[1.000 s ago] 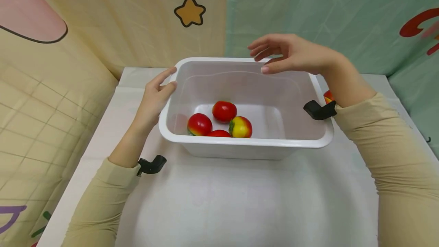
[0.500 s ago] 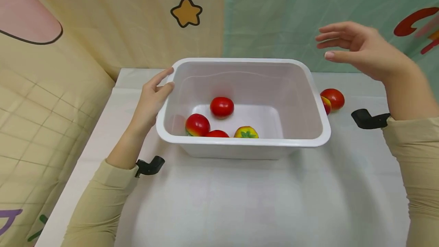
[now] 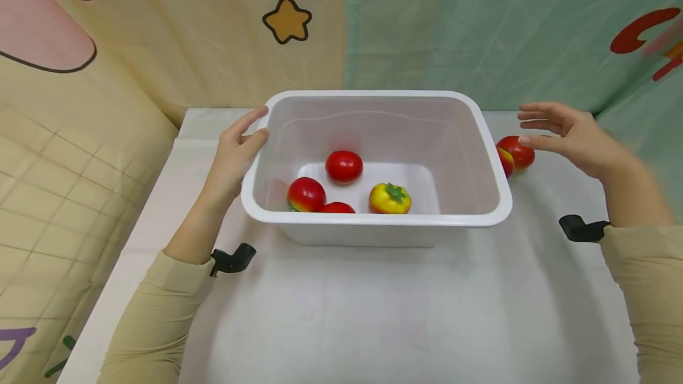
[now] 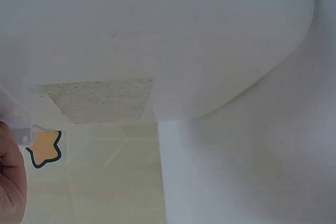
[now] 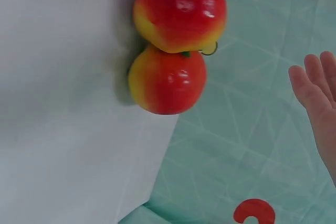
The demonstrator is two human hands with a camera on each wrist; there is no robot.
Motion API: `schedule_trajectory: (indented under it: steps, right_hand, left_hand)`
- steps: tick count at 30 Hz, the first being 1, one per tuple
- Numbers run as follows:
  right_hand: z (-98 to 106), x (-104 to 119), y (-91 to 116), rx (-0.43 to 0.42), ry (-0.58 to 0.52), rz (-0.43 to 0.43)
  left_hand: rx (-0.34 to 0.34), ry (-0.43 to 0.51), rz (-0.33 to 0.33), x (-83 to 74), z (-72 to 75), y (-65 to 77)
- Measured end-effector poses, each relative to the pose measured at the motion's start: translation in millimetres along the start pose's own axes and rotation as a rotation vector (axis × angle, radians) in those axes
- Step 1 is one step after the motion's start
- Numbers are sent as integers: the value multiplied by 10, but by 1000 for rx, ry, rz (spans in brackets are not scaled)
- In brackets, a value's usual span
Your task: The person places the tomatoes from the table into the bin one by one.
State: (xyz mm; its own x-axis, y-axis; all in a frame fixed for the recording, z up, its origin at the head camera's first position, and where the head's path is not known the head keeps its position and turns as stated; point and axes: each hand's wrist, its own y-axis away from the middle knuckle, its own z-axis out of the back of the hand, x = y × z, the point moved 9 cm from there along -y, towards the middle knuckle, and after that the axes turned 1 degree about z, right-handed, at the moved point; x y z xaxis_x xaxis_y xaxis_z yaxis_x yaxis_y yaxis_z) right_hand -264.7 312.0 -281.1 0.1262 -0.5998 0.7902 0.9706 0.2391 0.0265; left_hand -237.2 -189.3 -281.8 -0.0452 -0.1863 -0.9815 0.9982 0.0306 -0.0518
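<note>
A white plastic tub [image 3: 376, 219] stands on the table, and my left hand [image 3: 235, 150] holds its left rim. In the left wrist view, the left hand [image 4: 10, 177] shows only at the edge, with fingers bent by the rim. Inside the tub lie a round red fruit [image 3: 344, 167], a red-and-yellow fruit [image 3: 306, 194], a partly hidden red fruit [image 3: 337, 208] and a yellow fruit [image 3: 389, 199] with green leaves on top. My right hand [image 3: 578, 138], holding nothing, hovers with loose fingers beside two red-yellow fruits [image 3: 516, 153] outside the tub's right wall. The right wrist view shows both fruits [image 5: 169, 81] touching.
The white table [image 3: 341, 307] extends in front of the tub. A printed cloth [image 3: 453, 22] hangs close behind the table, and another cloth side [image 3: 69, 194] rises at the left. Black wrist mounts [image 3: 233, 258] stick out from both cuffs.
My right hand has moved right from over the tub, then lowered toward the fruits outside. The yellow fruit has rolled rightward in the tub and turned its leaves up. My left hand stays at the rim.
</note>
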Motion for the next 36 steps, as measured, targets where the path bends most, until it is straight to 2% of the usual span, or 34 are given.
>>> schedule_trajectory:
  steps: [6, 8, 16, 17, 23, 28, 36]
  right_hand:
    - [-171, -265, 46, -29, 81, -58]
    - [-191, -345, 50, -52, 65, -82]
    - [-73, -695, 57, -248, -30, -207]
    - [-31, -858, 19, -274, -53, -216]
    - [72, -1498, -129, -365, -155, -310]
    - [-17, -1460, -107, -390, -149, -375]
    - [-73, -1627, -177, -401, -140, -410]
  left_hand:
    - [6, 32, -2, -5, 4, -1]
    - [8, 44, -2, -4, 0, -1]
    - [2, 46, 9, 1, 4, -2]
    - [1, 38, 8, 1, 5, -2]
    - [0, -1, 9, 7, 0, -3]
    - [3, -11, 10, 1, -9, -4]
    - [-2, -4, 12, 8, 0, 4]
